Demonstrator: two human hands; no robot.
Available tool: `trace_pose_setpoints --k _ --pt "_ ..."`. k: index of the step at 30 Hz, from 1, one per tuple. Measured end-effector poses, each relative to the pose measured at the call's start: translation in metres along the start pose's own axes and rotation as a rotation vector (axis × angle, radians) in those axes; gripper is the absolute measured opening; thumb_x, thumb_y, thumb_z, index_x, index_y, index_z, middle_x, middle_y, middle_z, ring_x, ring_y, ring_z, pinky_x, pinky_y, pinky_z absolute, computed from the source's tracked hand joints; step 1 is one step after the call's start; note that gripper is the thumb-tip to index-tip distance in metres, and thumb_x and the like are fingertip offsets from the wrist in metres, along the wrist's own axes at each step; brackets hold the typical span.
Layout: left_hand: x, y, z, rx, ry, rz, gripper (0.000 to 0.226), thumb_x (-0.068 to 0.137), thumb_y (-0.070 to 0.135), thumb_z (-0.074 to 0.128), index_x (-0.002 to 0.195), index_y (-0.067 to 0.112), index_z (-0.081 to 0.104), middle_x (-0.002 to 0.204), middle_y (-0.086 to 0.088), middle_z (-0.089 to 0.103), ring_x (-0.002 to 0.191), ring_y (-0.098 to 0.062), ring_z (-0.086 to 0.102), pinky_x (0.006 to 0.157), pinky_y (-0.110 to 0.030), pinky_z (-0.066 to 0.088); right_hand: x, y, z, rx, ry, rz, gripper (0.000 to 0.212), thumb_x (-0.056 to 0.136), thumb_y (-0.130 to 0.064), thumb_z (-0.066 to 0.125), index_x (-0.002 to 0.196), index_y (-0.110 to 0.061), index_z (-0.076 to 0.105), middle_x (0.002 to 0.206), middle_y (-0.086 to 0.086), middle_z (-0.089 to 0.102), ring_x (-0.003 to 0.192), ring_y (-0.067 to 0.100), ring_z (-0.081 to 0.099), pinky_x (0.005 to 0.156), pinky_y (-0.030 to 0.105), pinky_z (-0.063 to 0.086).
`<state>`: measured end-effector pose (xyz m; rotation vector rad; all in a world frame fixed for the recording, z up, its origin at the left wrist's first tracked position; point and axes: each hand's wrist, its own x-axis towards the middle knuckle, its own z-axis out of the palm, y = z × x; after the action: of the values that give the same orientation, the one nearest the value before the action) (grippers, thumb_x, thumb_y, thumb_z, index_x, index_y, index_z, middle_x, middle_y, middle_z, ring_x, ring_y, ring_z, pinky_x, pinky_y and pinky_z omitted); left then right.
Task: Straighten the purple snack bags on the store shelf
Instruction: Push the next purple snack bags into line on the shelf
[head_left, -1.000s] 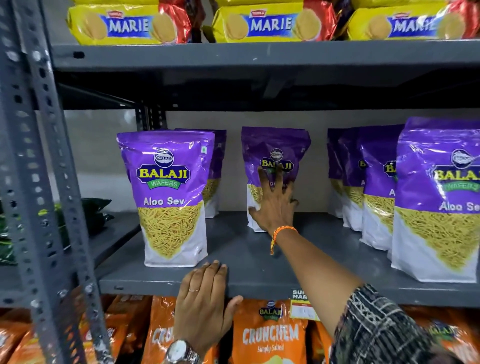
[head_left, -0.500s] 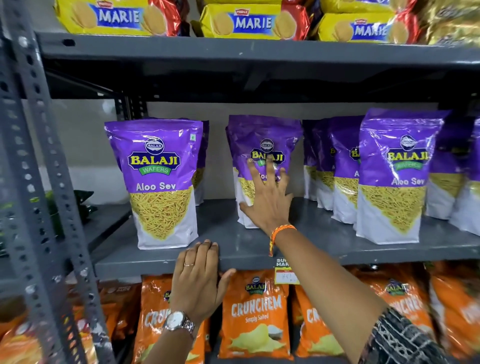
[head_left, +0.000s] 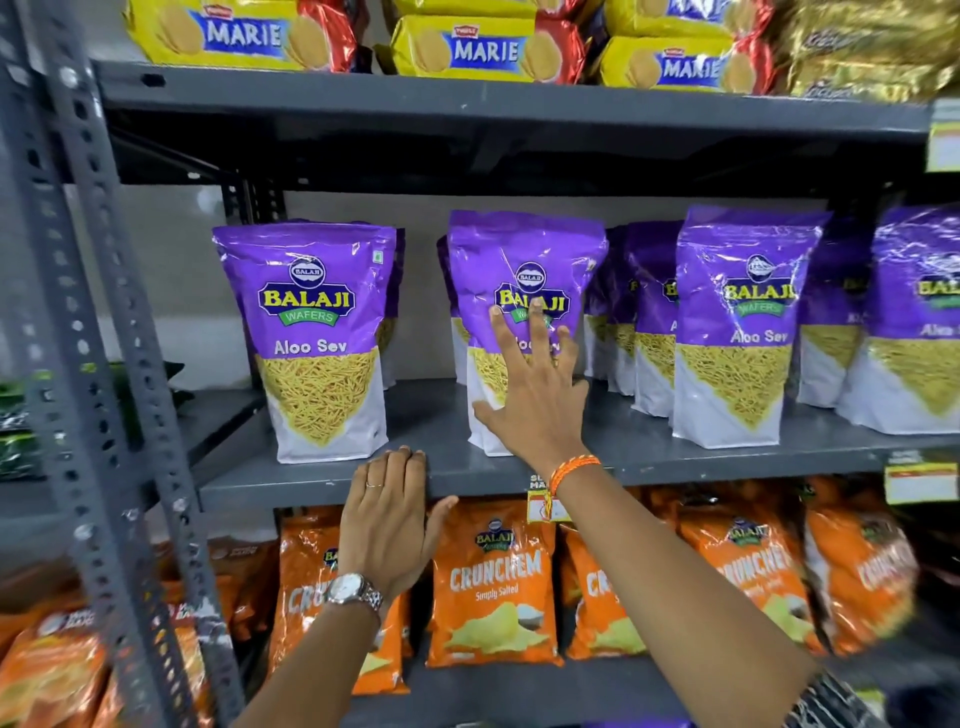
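Middle shelf (head_left: 649, 457): grey metal, carrying a row of purple snack bags, all standing upright. The left bag (head_left: 317, 338) stands near the front edge, label facing forward, with another bag partly hidden behind it. The centre bag (head_left: 519, 270) stands further back, well apart from the left one. Further bags stand to the right, the front one (head_left: 737, 332) upright and facing forward, the rest crowded behind and beside it.

Right hand (head_left: 535, 395): reached onto the shelf, fingers spread wide and laid flat against the front face of the centre bag, thumb low near its base. The hand is open and presses on the bag; nothing is gripped. An orange thread band (head_left: 571, 467) sits on that wrist.

Left hand (head_left: 389, 514): open, fingertips hooked over the front lip of the middle shelf, just beside the foot of the left bag, thumb hanging free below. It holds nothing but the shelf edge. A ring is on one finger and a metal watch (head_left: 353, 590) on the wrist.

Upper shelf: yellow biscuit packs (head_left: 478, 49). Lower shelf: orange crisp bags (head_left: 493, 587). A perforated steel upright (head_left: 104, 364) stands at left.
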<state>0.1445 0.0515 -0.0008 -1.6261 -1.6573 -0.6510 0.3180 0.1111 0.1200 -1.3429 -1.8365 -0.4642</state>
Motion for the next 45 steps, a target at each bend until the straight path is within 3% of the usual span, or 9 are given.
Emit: trace_pose_setpoints --k 16,45 --pt "0.001 0.003 -0.001 -0.02 0.025 -0.011 0.06 0.1 0.054 0.035 0.121 0.004 0.06 0.119 -0.017 0.063 0.103 -0.037 0.059 0.096 -0.048 0.043 -0.025 0.004 -0.03 0.037 0.018 -0.022 0.115 0.075 -0.051 0.08 0.161 -0.046 0.004 0.173 0.0 -0.005 0.151 0.042 0.014 0.087 0.063 0.054" --pt "-0.001 0.003 0.001 -0.046 0.002 -0.034 0.059 0.101 0.056 0.035 0.122 0.007 0.058 0.121 -0.015 0.062 0.106 -0.035 0.058 0.098 -0.048 0.044 -0.007 0.011 -0.01 -0.014 0.017 -0.02 0.119 0.069 -0.063 0.084 0.161 -0.043 0.01 0.173 0.001 0.002 0.148 0.044 0.022 0.084 0.063 0.057"
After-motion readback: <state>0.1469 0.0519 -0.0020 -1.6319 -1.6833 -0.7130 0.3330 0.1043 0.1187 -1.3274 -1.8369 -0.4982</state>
